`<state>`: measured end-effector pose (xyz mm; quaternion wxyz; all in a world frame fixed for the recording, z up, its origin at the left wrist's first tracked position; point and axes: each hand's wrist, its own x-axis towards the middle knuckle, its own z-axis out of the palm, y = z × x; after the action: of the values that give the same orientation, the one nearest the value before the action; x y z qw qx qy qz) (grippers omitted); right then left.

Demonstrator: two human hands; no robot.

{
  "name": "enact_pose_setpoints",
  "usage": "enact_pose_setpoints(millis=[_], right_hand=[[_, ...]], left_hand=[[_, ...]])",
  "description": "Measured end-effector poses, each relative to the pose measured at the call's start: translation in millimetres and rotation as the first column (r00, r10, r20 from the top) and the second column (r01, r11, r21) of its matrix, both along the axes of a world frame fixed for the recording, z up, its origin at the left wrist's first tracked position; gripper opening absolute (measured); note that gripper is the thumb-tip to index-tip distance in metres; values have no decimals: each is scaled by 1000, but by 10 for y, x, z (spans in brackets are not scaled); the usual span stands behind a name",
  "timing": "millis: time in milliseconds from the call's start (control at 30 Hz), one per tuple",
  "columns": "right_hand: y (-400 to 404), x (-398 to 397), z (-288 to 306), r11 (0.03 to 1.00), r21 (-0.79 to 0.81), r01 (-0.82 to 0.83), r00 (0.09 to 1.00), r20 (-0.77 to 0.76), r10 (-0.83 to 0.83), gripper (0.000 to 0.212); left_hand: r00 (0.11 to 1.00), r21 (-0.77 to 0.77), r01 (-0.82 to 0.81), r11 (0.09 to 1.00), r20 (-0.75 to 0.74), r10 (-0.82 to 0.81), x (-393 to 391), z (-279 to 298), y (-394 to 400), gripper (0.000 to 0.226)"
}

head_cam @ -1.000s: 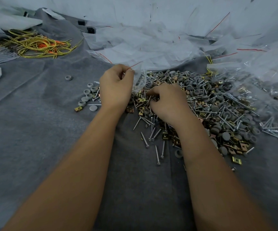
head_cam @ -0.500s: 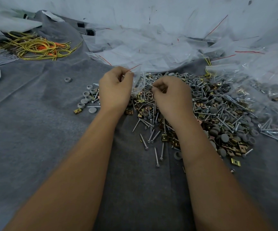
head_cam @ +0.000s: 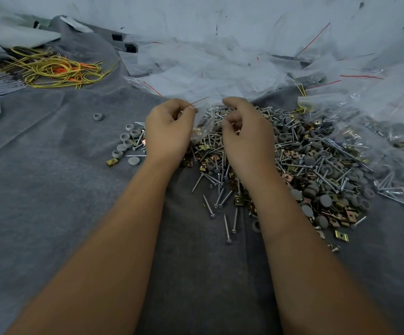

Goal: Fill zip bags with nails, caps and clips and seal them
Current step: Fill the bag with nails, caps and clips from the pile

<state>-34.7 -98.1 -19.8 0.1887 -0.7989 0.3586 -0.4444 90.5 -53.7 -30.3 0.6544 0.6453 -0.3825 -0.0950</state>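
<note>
Left hand (head_cam: 169, 128): we log it w/ thumb and forefinger pinching the red-striped top edge of the zip bag (head_cam: 202, 128), fingers curled, bag mouth held up.
Zip bag: clear, hangs betw. the two hands, mouth at top, body sagging down toward the pile; some nails seem to be inside already, count n/a. Its seal strip runs roughly left-right, from left pinch toward right hand.
Right hand (head_cam: 243, 131): fingers curled, tips pinched together just beside the bag's right edge; we cannot tell if they hold a part or the bag's other lip.
Pile of nails, caps and clips (head_cam: 317, 170): on the grey cloth (head_cam: 51, 189), directly under and to the right of right hand, so right hand is nearer for picking.
We judge next drop goes leftward into the mouth.
</note>
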Motion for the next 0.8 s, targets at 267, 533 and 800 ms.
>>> enact_pose_setpoints(millis=[267, 533, 800], right_hand=[[-18, -55, 22, 985, 165, 47, 967, -255, -3, 36], [-37, -63, -9, 989, 140, 39, 819, -572, 49, 38], [-53, -63, -15, 995, 89, 37, 893, -451, 7, 14]], left_hand=[[996, -25, -55, 998, -77, 53, 10, 14, 4, 20], [995, -24, -56, 998, -85, 54, 10, 28, 6, 19], [994, -23, -61, 998, -92, 58, -2, 36, 3, 19]])
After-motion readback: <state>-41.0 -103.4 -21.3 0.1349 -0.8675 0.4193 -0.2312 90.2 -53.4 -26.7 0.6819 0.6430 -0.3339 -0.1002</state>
